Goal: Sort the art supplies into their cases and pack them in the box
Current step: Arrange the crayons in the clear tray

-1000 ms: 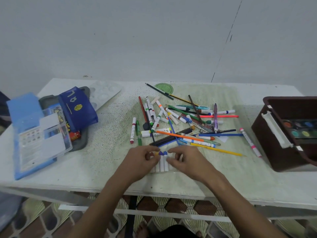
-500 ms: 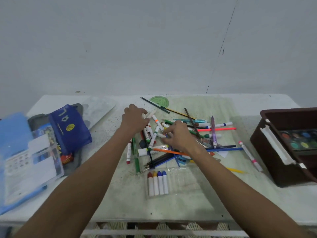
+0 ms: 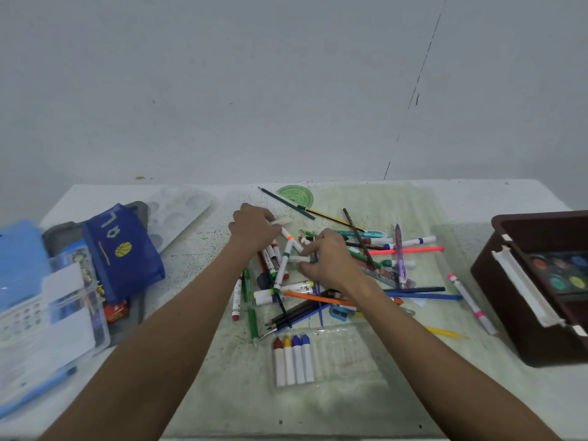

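- Reaching into the heap of markers [image 3: 288,259] at mid-worktop, the left hand [image 3: 254,227] curls its fingers round a pale marker at the heap's far left edge.
- Just to its right, the right hand [image 3: 331,259] pinches a white-barrelled marker; the cap colour appears hidden.
- Light, stiff and smooth, these barrels likely roll and slip, so a mid-barrel pinch suits them best.
- Near the person, a clear case [image 3: 321,358] holds four capped markers at its left end.
- At far right, the brown box [image 3: 509,300] waits with a paint palette inside.
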